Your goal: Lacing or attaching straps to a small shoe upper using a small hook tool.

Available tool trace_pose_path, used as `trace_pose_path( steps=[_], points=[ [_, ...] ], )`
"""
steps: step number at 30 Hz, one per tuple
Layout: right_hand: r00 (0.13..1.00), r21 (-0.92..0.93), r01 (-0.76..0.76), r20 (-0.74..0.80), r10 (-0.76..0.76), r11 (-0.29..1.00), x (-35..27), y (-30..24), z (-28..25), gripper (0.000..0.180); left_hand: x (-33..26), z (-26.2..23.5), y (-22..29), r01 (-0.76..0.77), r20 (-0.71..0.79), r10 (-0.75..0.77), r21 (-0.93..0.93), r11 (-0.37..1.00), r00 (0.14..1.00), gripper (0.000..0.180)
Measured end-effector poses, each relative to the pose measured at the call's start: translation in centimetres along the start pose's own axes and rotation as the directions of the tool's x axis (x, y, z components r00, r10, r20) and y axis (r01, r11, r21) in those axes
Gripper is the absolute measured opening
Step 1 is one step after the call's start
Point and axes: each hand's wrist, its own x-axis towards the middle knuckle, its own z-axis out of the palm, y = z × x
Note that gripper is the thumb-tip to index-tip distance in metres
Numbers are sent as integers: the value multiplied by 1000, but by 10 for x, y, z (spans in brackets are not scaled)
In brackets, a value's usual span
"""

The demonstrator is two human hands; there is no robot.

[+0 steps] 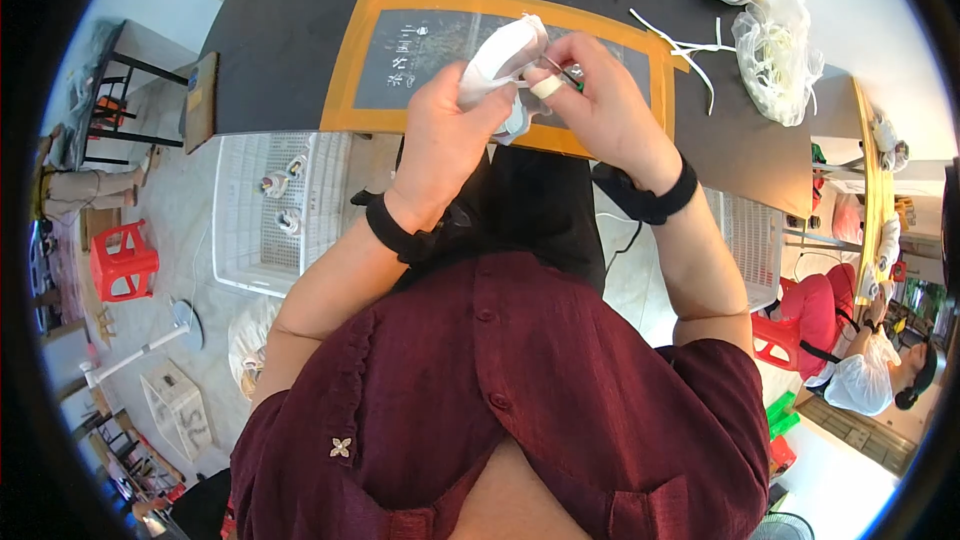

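Both hands working on a white fabric piece right over the orange-framed mat

The left hand [450,130] is gripping the white fabric piece [505,65], fingers curled tight around it, holding it up above the orange-framed mat [350,60] on the dark table [290,10]. The right hand [600,105] is pinching small scissors [560,70] against the fabric's edge, with a taped fingertip [547,87] showing. A bag of white strips [775,55] is sitting off to the right, and a white crate [240,230] is lying below the table's edge.

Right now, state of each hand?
Left hand: closed on the white fabric piece.
Right hand: closed, pinching small scissors at the fabric.
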Motion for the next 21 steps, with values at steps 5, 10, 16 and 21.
trace_pose_path(
  steps=[5, 10, 16, 21],
  points=[
    [985, -220, 86, -129, -117, 972, -19, -21, 0, 18, 8, -10, 2, 102, -69, -125, -275, 956, 990, 26],
    [981, -142, 121, -133, -140, 982, -7, -2, 31, 10, 13, -12, -4, 128, -48, -156, -367, 922, 987, 20],
    [979, -138, 93, -165, -116, 986, -2, -3, 35, 11, 13, -19, -12, 132, -35, -148, -291, 948, 988, 21],
    [968, -305, 114, -179, -174, 946, -3, -8, 33, 13, 14, -21, -13, 131, -11, -144, -340, 931, 990, 25]
  ],
)
